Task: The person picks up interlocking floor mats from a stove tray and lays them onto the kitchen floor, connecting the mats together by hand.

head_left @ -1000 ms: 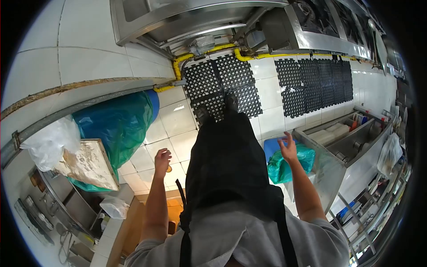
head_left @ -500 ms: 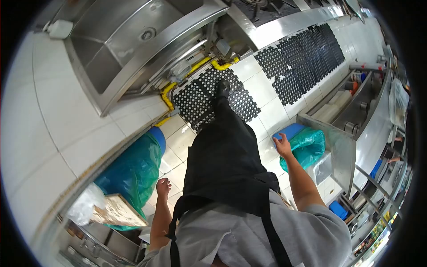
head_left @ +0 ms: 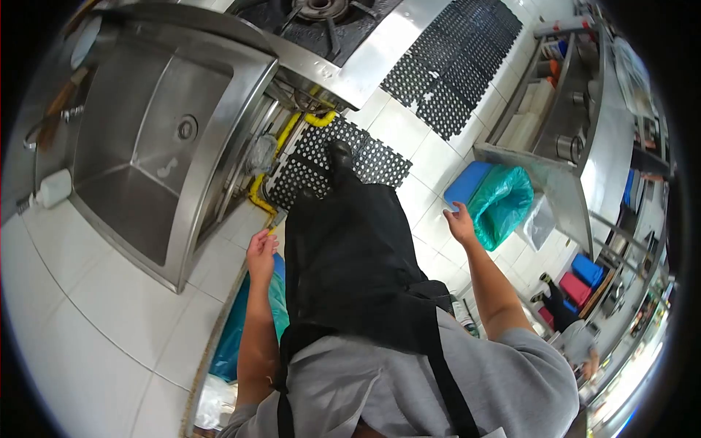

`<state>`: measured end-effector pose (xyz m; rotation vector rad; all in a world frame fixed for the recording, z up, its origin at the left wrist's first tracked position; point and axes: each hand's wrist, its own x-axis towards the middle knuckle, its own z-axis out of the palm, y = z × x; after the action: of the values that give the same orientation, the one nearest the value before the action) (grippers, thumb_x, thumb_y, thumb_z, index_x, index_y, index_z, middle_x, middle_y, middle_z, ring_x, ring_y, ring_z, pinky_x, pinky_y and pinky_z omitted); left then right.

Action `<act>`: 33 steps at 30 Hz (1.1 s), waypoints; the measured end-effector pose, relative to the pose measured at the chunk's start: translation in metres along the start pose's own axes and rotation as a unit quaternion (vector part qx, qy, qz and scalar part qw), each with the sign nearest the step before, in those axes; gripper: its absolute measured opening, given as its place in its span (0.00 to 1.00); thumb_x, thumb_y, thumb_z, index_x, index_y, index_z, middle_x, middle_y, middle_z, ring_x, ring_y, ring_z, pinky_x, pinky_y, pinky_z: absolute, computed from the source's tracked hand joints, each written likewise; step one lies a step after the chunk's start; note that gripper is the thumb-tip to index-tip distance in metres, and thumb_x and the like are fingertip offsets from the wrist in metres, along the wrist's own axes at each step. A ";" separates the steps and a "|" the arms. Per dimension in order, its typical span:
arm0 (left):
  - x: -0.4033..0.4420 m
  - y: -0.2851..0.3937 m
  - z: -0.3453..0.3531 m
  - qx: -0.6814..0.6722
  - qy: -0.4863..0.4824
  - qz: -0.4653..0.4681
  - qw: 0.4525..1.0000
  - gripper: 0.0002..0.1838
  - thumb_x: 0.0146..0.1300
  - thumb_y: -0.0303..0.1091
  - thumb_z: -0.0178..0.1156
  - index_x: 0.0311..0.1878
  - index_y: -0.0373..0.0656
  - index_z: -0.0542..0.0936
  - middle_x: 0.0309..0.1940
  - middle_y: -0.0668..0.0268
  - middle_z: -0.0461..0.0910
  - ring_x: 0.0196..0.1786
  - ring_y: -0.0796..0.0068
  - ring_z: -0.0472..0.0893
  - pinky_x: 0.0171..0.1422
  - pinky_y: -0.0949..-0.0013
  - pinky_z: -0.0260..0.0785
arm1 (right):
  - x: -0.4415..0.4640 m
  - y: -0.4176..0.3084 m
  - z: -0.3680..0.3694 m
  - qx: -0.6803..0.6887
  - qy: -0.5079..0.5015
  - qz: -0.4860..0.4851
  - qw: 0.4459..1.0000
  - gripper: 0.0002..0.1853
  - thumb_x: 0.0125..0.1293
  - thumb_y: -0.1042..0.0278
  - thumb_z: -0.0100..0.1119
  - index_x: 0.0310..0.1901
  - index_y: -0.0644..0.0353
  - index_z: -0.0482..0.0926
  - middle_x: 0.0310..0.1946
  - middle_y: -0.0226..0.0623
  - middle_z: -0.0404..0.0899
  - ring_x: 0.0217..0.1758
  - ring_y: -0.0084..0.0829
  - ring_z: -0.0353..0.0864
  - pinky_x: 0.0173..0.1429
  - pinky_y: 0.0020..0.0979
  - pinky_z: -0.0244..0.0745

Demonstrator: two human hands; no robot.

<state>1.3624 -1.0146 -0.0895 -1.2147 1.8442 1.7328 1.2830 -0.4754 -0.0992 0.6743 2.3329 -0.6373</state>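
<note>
My left hand [head_left: 261, 255] hangs in the air over the floor tiles, near the front corner of the steel sink [head_left: 186, 248]. Its fingers are loosely bent and apart, with nothing in them. Out to the right side, my right hand [head_left: 459, 223] is also free, thumb and fingers spread. Close by it stands a blue bin [head_left: 466, 182] with a green plastic liner [head_left: 504, 208]. In the view, my right hand lies just left of the liner.
A stove burner [head_left: 321, 9] is beyond the sink. Black perforated mats [head_left: 380, 162] cover part of the floor. Yellow piping [head_left: 257, 193] runs below the sink. To the right is a steel counter [head_left: 599, 171] with containers. Another person [head_left: 577, 339] is at the far right.
I have stepped forward, and the sink and stove are nearer. My left hand has come up and forward past the green-lined bin on the left. A person has come into view at right.
</note>
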 end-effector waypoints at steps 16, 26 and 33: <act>0.094 0.112 0.010 0.149 -0.216 0.130 0.956 0.14 0.66 0.34 0.60 0.51 0.39 0.77 0.38 0.65 0.82 0.37 0.77 0.80 0.41 0.73 0.72 | -0.202 0.066 0.122 0.209 0.111 0.192 0.953 0.29 0.61 0.56 0.63 0.60 0.64 0.69 0.41 0.51 0.82 0.42 0.37 0.81 0.49 0.35 0.75; 0.184 0.010 -0.016 0.405 -0.132 0.062 0.902 0.14 0.60 0.39 0.62 0.40 0.37 0.81 0.32 0.59 0.84 0.36 0.67 0.82 0.43 0.63 0.74 | -0.210 0.115 0.125 0.269 0.139 0.210 0.930 0.23 0.62 0.58 0.61 0.52 0.69 0.75 0.33 0.44 0.83 0.37 0.33 0.81 0.44 0.31 0.74; 0.062 0.036 0.049 0.313 -0.021 -0.012 0.949 0.11 0.65 0.37 0.58 0.46 0.43 0.77 0.31 0.68 0.80 0.30 0.77 0.79 0.32 0.72 0.70 | -0.139 0.225 0.110 0.293 -0.066 0.227 0.926 0.18 0.62 0.58 0.61 0.45 0.66 0.78 0.28 0.42 0.83 0.32 0.30 0.80 0.39 0.32 0.75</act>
<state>1.2848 -0.9946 -0.1217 -0.9188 2.1031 1.0073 1.5592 -0.4119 -0.1424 1.3426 1.7528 -1.1231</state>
